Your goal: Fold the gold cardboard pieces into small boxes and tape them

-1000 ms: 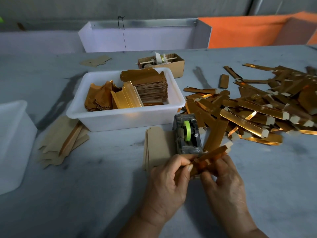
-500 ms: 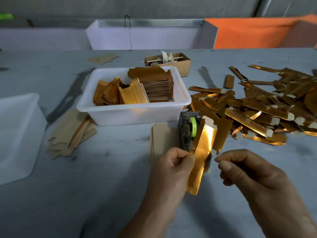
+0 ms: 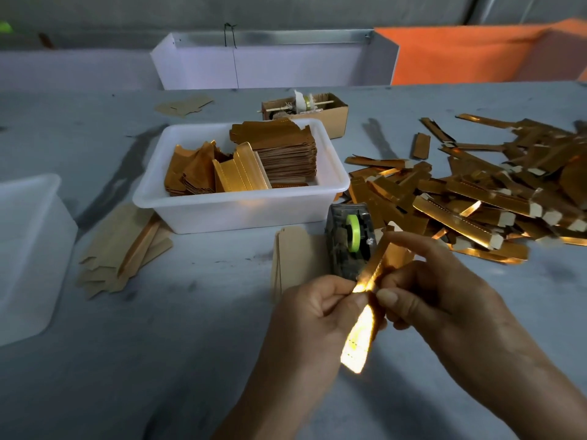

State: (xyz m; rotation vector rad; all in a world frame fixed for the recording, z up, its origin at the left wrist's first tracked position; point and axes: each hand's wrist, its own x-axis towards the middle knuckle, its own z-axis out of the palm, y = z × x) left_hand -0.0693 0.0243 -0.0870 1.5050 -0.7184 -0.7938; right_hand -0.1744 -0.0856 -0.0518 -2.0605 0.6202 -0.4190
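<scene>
Change: right hand (image 3: 444, 300), apart half a second ago, has closed in beside the left hand (image 3: 320, 309); both hands now pinch the gold strip (image 3: 360, 338).
Hold: mid-length, probably to press the fold.
Place: above the table (image 3: 158, 360), in front of the tape dispenser (image 3: 351, 239).
Axis: long, steeply tilted; near end points down toward the person, far end up toward the dispenser.

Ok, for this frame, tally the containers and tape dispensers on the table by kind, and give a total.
White plastic tubs: 2, the tub with gold pieces and the tub at the left edge
Small brown cardboard box: 1
Tape dispenser: 1
Total: 4
</scene>
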